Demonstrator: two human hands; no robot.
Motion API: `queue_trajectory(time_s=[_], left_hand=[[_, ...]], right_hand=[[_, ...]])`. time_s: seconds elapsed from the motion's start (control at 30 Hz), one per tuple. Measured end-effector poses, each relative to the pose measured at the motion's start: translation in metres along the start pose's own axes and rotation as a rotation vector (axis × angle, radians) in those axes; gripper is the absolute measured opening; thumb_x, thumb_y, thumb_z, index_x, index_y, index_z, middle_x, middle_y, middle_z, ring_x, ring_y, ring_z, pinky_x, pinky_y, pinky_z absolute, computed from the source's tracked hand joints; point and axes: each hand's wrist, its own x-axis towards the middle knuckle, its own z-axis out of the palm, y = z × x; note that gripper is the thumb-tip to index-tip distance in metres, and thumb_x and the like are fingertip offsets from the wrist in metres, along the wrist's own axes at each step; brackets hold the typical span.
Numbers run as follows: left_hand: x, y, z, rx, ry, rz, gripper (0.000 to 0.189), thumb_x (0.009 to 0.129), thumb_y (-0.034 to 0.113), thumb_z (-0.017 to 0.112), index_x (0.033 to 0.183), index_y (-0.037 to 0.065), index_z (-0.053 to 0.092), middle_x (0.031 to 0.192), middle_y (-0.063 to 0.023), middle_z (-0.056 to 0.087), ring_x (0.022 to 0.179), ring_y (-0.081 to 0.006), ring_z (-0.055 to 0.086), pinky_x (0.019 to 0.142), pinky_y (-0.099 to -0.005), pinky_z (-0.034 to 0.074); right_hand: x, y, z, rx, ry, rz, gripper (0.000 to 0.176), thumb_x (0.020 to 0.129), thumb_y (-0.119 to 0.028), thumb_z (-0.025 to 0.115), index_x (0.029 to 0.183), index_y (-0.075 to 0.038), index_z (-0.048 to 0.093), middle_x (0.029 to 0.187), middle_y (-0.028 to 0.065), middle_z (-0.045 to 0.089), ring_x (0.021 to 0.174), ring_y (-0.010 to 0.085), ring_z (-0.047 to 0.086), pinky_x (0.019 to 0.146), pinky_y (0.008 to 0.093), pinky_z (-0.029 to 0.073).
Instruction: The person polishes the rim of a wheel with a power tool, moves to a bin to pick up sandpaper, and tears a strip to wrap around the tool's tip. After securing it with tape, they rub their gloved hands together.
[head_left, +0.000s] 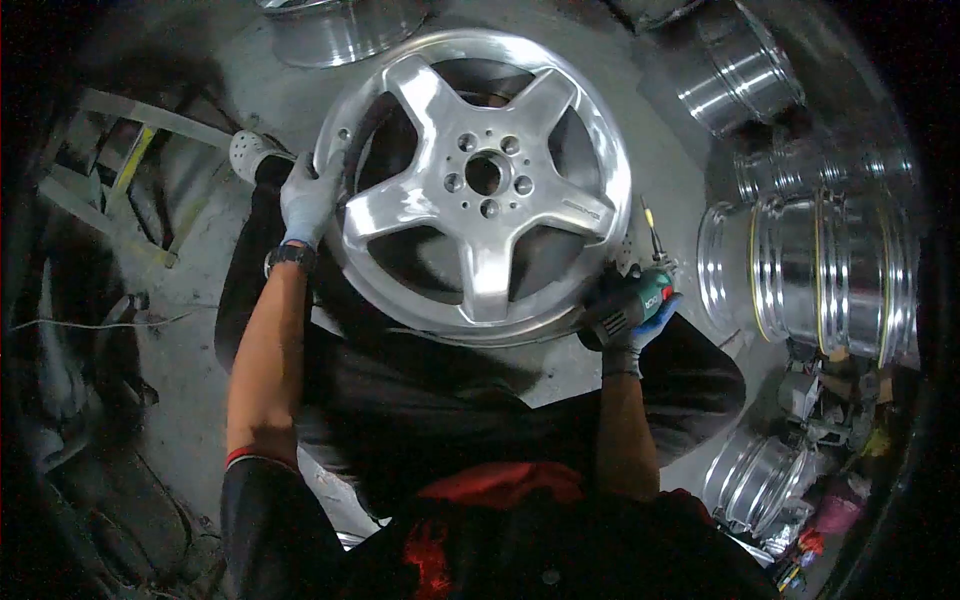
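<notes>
A five-spoke alloy wheel [487,275] lies face up in front of my lap, shiny over most of its spokes and lip. My gloved left hand [308,200] grips its left edge, thumb and fingers up by the rim. In my gloved right hand [655,325] is a green and black die grinder [648,295], held beside the wheel's lower right edge. Its thin shaft [653,230] points away from me and has a yellowish tip. The fingers of that hand are partly hidden by the tool's body.
Several polished wheel rims [790,265] stand in a row on the right, with another rim [745,75] behind them and one [345,30] at the top. A metal frame [150,115] is at left. A cable [120,323] crosses the floor. Clutter lies at lower right.
</notes>
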Motion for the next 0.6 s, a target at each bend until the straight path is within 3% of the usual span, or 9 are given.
queue_trajectory(time_s=[0.1, 0.17, 0.3, 0.37, 0.47, 0.6], left_hand=[[0.006, -0.009, 0.005, 0.131, 0.086, 0.017, 0.072, 0.087, 0.056, 0.069, 0.131, 0.0, 0.064, 0.121, -0.0245, 0.07, 0.115, -0.0355, 0.068, 0.1, -0.0413, 0.05], [0.007, -0.012, 0.004, 0.009, 0.01, 0.011, 0.075, 0.086, 0.058, 0.069, 0.131, -0.002, 0.063, 0.123, -0.0258, 0.069, 0.117, -0.0366, 0.067, 0.101, -0.0417, 0.049], [0.003, -0.008, -0.001, 0.006, -0.02, 0.021, 0.075, 0.086, 0.053, 0.071, 0.133, -0.004, 0.062, 0.124, -0.0265, 0.068, 0.116, -0.0359, 0.067, 0.101, -0.0395, 0.05], [-0.009, 0.013, -0.006, -0.15, -0.048, -0.025, 0.074, 0.086, 0.047, 0.075, 0.134, -0.008, 0.06, 0.124, -0.0254, 0.069, 0.115, -0.0317, 0.068, 0.1, -0.0361, 0.05], [0.012, -0.031, 0.017, -0.255, 0.0, 0.001, 0.075, 0.087, 0.044, 0.077, 0.133, -0.011, 0.059, 0.121, -0.0237, 0.071, 0.111, -0.0264, 0.069, 0.096, -0.0346, 0.051], [0.013, -0.029, 0.014, -0.294, -0.074, -0.002, 0.073, 0.087, 0.042, 0.077, 0.133, -0.012, 0.059, 0.122, -0.0234, 0.07, 0.11, -0.0266, 0.069, 0.096, -0.0349, 0.051]], right_hand=[[0.0, 0.006, -0.012, -0.073, 0.045, 0.054, 0.063, 0.103, -0.063, 0.041, 0.129, -0.009, 0.06, 0.117, 0.0128, 0.068, 0.107, 0.031, 0.066, 0.096, 0.047, 0.055], [0.009, 0.007, -0.029, -0.063, 0.027, 0.063, 0.063, 0.103, -0.063, 0.041, 0.129, -0.01, 0.06, 0.117, 0.0121, 0.068, 0.105, 0.0322, 0.067, 0.095, 0.0484, 0.056], [-0.001, 0.01, 0.007, 0.042, 0.07, 0.032, 0.062, 0.102, -0.063, 0.042, 0.128, -0.01, 0.061, 0.119, 0.0119, 0.068, 0.107, 0.0326, 0.067, 0.095, 0.0494, 0.056], [0.007, 0.006, -0.014, 0.053, -0.079, 0.077, 0.06, 0.102, -0.062, 0.044, 0.128, -0.01, 0.061, 0.122, 0.0111, 0.066, 0.109, 0.031, 0.065, 0.096, 0.0488, 0.055], [0.014, 0.009, -0.009, -0.055, 0.13, -0.143, 0.06, 0.102, -0.061, 0.045, 0.129, -0.011, 0.062, 0.123, 0.0092, 0.066, 0.11, 0.0286, 0.064, 0.097, 0.047, 0.053], [0.018, 0.011, -0.01, 0.072, 0.082, -0.194, 0.05, 0.105, -0.052, 0.045, 0.129, -0.012, 0.061, 0.122, 0.0076, 0.065, 0.108, 0.0265, 0.064, 0.098, 0.0449, 0.053]])
